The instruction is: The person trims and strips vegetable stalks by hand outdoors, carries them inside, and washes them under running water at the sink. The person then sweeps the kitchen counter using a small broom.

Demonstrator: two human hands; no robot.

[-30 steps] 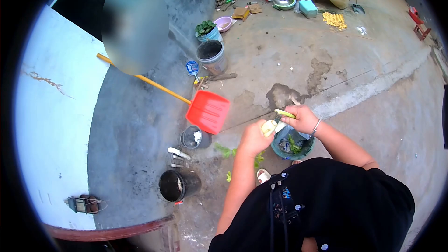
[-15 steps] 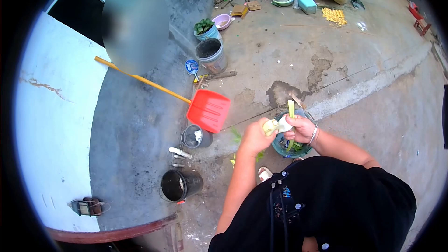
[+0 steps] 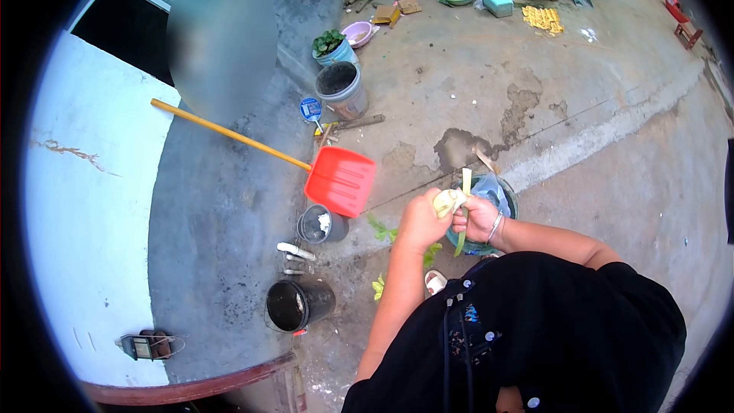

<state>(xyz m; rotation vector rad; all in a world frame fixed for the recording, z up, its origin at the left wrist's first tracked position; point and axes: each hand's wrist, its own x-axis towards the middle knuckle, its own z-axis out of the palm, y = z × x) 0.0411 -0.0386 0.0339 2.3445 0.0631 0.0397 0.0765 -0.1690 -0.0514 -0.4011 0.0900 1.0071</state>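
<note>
My left hand (image 3: 423, 222) is closed around what looks like a bunch of celery (image 3: 446, 202); its pale base end points right, and leaves (image 3: 433, 254) show beneath my forearm. Close against that end, my right hand (image 3: 481, 218) grips a light green celery stalk (image 3: 466, 180) that stands nearly upright between my fingers. The hands meet or almost meet, so the exact contact is hidden. Under my right hand stands a dark green bucket (image 3: 511, 200) with a clear plastic bag (image 3: 491, 190) in it.
A red dustpan-like shovel (image 3: 342, 180) with a yellow handle leans left. Near it are a small grey bucket (image 3: 312, 225), white pipes (image 3: 295, 250) and a black bucket (image 3: 313, 304). Farther off stand a paint bucket (image 3: 344, 95) and a potted plant (image 3: 329, 43).
Both hands have shifted slightly left, with the celery. The stalk in my right hand moved left too, uncovering the plastic bag in the bucket. More leaves show below my left arm.
</note>
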